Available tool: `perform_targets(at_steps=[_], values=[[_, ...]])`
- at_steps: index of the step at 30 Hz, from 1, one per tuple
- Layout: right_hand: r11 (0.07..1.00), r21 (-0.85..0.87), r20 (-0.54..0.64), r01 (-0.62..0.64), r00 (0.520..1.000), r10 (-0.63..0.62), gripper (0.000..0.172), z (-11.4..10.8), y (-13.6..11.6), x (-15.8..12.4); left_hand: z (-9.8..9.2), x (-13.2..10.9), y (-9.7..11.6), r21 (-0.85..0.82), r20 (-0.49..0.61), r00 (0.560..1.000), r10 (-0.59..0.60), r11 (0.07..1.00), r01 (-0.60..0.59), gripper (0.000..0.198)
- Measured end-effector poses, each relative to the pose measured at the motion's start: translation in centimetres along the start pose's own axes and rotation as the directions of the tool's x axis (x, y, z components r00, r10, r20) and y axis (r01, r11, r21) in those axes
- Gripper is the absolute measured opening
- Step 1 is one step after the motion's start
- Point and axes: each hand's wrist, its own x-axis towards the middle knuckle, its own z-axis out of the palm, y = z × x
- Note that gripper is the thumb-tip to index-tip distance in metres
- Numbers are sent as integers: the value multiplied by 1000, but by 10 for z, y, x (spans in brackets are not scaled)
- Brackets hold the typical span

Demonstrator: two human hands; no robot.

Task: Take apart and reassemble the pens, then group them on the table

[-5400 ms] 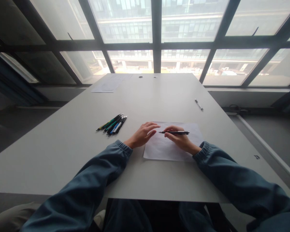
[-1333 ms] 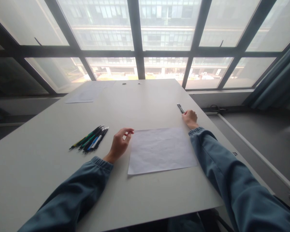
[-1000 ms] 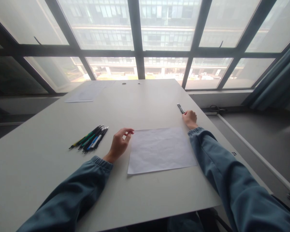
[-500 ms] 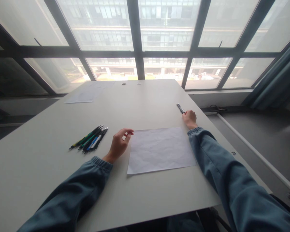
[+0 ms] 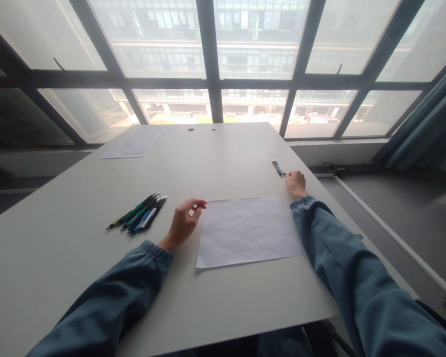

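Observation:
A sheet of white paper lies flat before me, slightly wrinkled. My left hand rests at its upper left corner, fingers loosely curved, a gap between thumb and forefinger; the fingertips are at the paper's edge. Beyond the upper right corner, my right hand is closed with its fingers curled under. Slim silver-and-dark pens, apparently two side by side, lie just ahead of it, their near ends by its fingertips. What the right fingers hold, if anything, is hidden. Left of my left hand lies a bunch of pens, black, green, blue and white.
More paper sheets lie at the far left of the white table. Two small round items sit near its far edge. Large windows stand behind, and a blue curtain hangs at the right.
My right hand has drawn slightly back and to the right, baring the near ends of the silver pens. The left hand and the paper have stayed in place.

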Motion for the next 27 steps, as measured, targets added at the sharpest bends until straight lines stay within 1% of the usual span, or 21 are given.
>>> perform_targets(at_steps=[14,21,23,25,27], values=[[999,1,18,46,999,-46,28,3,0,-3,-1,1,1,-6,18,1000,1,1000,-1,18],[998,11,-1,63,998,-63,27,-1,-1,-4,-1,0,-1,3,24,1000,1,1000,-1,19],[997,17,-21,69,997,-68,29,-3,-2,-6,-1,0,-2,6,27,1000,4,1000,-4,19],[996,35,-72,78,995,-75,32,-6,-5,-7,-1,0,-1,5,49,998,26,1000,-26,21],[992,74,-149,97,985,-85,33,-9,-10,-9,0,-1,-1,21,118,990,76,997,-79,24]])
